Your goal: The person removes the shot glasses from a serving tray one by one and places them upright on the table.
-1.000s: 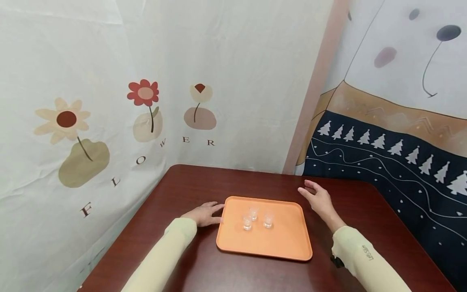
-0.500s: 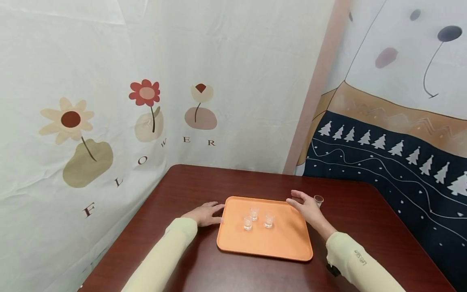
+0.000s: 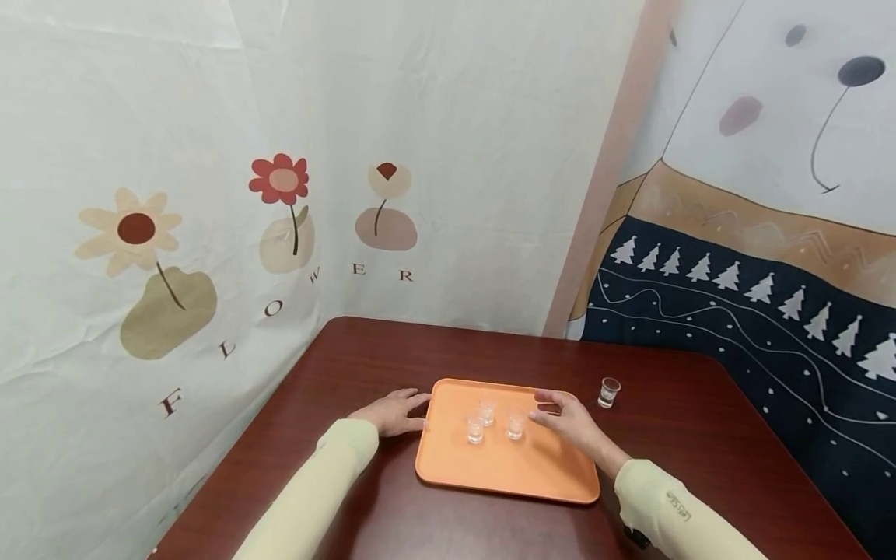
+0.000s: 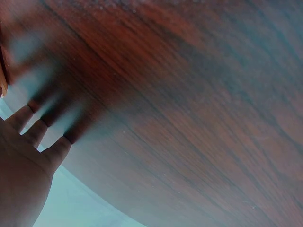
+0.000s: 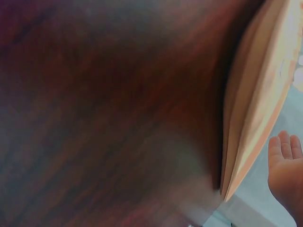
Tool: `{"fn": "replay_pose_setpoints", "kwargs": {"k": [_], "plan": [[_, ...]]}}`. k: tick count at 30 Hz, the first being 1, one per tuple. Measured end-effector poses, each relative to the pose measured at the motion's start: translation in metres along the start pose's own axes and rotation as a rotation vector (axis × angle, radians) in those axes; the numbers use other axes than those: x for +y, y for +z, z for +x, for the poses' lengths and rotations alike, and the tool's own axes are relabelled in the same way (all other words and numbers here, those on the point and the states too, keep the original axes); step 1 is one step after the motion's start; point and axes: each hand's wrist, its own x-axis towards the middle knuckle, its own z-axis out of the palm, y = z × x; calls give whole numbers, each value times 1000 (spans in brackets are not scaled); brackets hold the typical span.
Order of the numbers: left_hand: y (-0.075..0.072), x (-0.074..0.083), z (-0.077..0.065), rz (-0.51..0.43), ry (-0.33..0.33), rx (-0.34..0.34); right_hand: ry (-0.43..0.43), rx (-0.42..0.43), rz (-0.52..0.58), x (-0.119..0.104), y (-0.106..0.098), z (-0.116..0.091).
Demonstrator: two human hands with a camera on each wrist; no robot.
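Observation:
An orange tray (image 3: 507, 476) lies on the dark red table, with three small clear shot glasses on it: a left one (image 3: 475, 430), a back one (image 3: 486, 413) and a right one (image 3: 515, 426). My left hand (image 3: 392, 413) rests on the table at the tray's left side, its fingertips right at the rim. In the left wrist view its fingers (image 4: 57, 151) are spread. My right hand (image 3: 572, 424) is over the right part of the tray, thumb and fingers apart, fingertips close beside the right glass. Another shot glass (image 3: 608, 393) stands on the table, off the tray's back right corner.
The brown table (image 3: 420, 342) meets a white cloth (image 3: 476, 155) printed with flowers at the back and left. A dark blue cloth (image 3: 707, 334) with white trees hangs along the right side.
My right hand has moved left and nearer, from beyond the tray's right edge to over the tray. The glass off the tray has come into view behind it. My left hand stays put.

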Motion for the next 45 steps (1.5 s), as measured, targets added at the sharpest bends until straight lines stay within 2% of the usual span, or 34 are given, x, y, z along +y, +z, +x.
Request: {"fn": "replay_pose_setpoints", "kwargs": {"k": [7, 15, 26, 38, 45], "plan": [[-1, 0, 0, 8, 4, 6, -38, -70, 46, -3, 14, -6], [-2, 1, 0, 4, 6, 5, 6, -54, -8, 1, 25, -4], [-1, 0, 1, 3, -3, 6, -5, -42, -21, -3, 30, -2], [0, 0, 0, -2, -5, 7, 9, 87, -9, -10, 25, -2], [0, 0, 0, -5, -8, 7, 20, 181, -91, -12, 10, 0]]}}
